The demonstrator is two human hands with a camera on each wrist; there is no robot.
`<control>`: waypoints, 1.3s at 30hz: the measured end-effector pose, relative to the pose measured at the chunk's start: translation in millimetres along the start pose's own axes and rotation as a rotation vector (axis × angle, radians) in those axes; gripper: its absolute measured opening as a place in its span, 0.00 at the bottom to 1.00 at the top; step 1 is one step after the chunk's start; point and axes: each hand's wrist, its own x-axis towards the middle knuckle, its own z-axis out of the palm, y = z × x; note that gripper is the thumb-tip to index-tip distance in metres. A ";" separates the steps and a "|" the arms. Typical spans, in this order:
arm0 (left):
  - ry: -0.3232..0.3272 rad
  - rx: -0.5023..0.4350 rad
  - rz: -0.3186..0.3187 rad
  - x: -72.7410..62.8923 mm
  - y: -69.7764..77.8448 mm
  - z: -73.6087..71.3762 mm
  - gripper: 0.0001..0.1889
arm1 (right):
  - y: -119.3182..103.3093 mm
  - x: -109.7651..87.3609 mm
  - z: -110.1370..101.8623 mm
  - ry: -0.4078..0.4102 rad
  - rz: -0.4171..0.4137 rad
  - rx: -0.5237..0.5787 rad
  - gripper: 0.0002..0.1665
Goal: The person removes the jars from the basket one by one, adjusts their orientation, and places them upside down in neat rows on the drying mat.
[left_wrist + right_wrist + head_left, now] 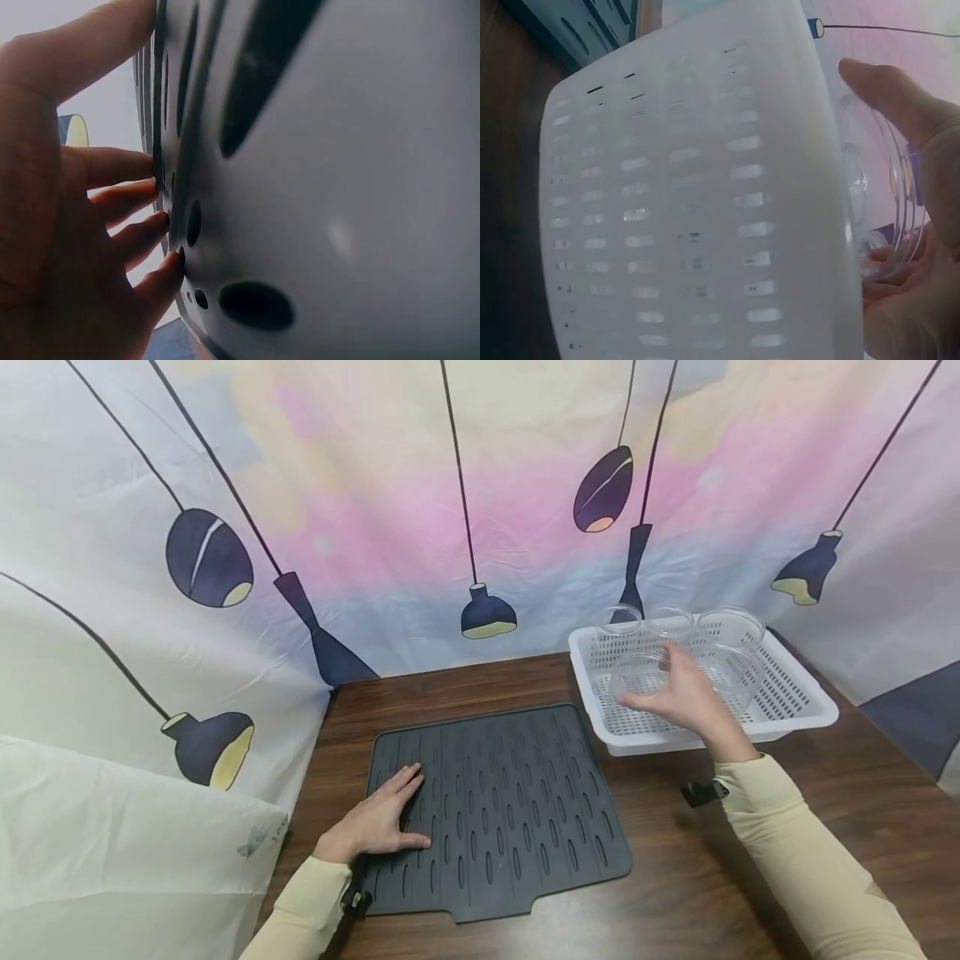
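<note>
Cream sleeves (795, 843) are slanting in from the near left and near right, the right one stretching farther across the scene. Beyond them, a curtain (390, 543) printed with hanging lamps is covering the far side, and a brown table (660, 885) is spreading out in front of it. On the table's left part, a dark slotted mat (495, 810) is lying flat; just beside it, at the far right, a white basket (810, 718) is standing with clear glass bowls (738, 668) in it.

By the look of things, the step in hand is taking hold of one glass bowl (633, 672), which is sitting at the basket's near left; whether it is bearing on the basket floor is impossible to tell. Next, the move seems to be calling for a firm hold and a straight lift, without knocking the neighbouring glass.

The right hand (686, 693) is grasping this bowl, thumb spreading to the near left and fingers bending round the far right, though clear glass is making the exact contact hard to read. The left hand (378, 822) is holding nothing: palm down, fingers stretching apart, it is resting on the mat's left side.
</note>
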 end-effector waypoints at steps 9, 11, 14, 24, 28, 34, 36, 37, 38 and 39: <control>0.002 -0.003 -0.007 -0.7 0.8 -0.3 0.55 | 19.2 -1.9 0.4 -0.114 0.013 0.255 0.73; 0.002 -0.005 -0.008 -0.8 0.9 0.0 0.55 | 21.5 -2.0 0.0 -0.146 0.007 0.336 0.69; 0.004 -0.005 -0.008 -0.9 0.8 0.8 0.55 | 24.7 -1.6 -1.0 -0.201 -0.003 0.466 0.65; 0.001 -0.009 -0.009 -0.7 0.9 0.0 0.55 | 29.6 -0.4 0.5 -0.204 -0.020 0.526 0.59; 0.000 -0.002 -0.005 -0.5 0.6 -0.6 0.55 | 26.4 -1.0 0.9 -0.160 -0.020 0.498 0.60; -0.002 0.012 -0.009 -0.4 1.5 -1.2 0.55 | 20.7 -2.4 -1.5 -0.083 -0.050 0.430 0.59; 0.001 0.013 -0.009 -0.2 1.9 -1.5 0.55 | 18.1 -2.2 -3.5 -0.059 -0.049 0.417 0.60; 0.001 0.012 -0.011 -0.2 2.0 -1.7 0.55 | 16.7 -1.9 -4.6 -0.048 -0.050 0.413 0.60; 0.001 0.011 -0.012 -0.2 2.2 -2.0 0.55 | 15.4 -1.5 -5.5 -0.040 -0.051 0.413 0.59; 0.000 0.012 -0.015 -0.4 2.2 -2.2 0.55 | 14.0 -0.9 -6.2 -0.035 -0.052 0.411 0.60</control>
